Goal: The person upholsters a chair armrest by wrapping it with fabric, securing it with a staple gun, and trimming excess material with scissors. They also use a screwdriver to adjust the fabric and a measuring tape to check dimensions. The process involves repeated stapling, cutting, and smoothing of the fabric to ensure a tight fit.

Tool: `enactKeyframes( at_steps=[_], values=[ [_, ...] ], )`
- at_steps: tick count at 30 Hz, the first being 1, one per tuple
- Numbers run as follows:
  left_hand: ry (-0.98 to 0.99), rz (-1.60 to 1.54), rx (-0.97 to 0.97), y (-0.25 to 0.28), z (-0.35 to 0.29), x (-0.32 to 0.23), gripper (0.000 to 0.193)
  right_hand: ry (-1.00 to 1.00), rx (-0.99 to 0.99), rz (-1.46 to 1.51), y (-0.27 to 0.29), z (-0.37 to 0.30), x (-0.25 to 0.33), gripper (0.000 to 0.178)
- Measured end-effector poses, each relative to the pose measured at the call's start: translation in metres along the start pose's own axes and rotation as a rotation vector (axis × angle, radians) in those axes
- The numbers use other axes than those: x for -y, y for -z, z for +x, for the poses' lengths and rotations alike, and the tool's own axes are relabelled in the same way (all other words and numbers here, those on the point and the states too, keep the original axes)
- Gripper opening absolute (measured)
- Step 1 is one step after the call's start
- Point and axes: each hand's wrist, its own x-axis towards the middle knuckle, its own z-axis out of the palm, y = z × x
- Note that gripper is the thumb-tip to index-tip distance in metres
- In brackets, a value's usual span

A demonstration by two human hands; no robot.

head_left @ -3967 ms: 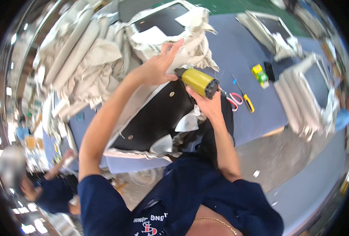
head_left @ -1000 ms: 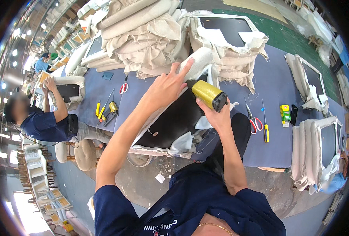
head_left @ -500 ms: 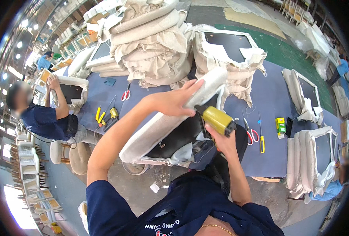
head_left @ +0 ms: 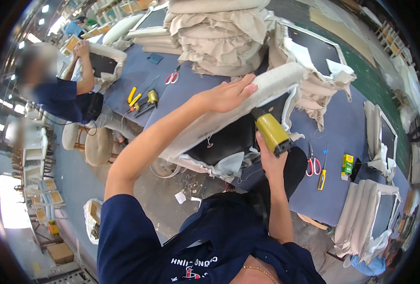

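A seat cushion (head_left: 187, 138) in off-white fabric, its black underside (head_left: 224, 142) facing me, is tilted on its edge in front of me. My left hand (head_left: 229, 96) lies along its upper padded edge, fingers stretched out. In my right hand (head_left: 270, 158) is a yellow and black staple gun (head_left: 272, 130), its nose over the cushion's underside near the raised edge. Whether the nose touches it I cannot tell. Loose white fabric (head_left: 229, 163) bunches along the lower edge of the cushion.
Cushions pile high (head_left: 219, 40) at the table's back. Red-handled scissors (head_left: 313, 165), a yellow screwdriver (head_left: 322, 180) and a green-yellow box (head_left: 347, 164) lie to the right, near stacked cushions (head_left: 357, 213). A co-worker (head_left: 61, 97) handles another cushion at left, beside a second staple gun (head_left: 151, 98).
My view has turned, shifting the table rightward and up. The cushion's raised end has moved right and up. My left hand has flattened along the edge, its thumb away from the staple gun's nose.
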Motion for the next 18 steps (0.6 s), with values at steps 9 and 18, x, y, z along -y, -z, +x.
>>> enactKeyframes(
  at_steps=[9,18],
  values=[
    [-0.15,0.446,-0.355,-0.011,-0.02,0.005,0.063,-0.153,0.051,0.165,-0.013,0.043,0.02,0.036],
    [-0.167,0.468,-0.238,-0.007,-0.021,-0.007,0.076,-0.007,0.155,-0.026,0.0,0.038,0.028,0.031]
  ],
)
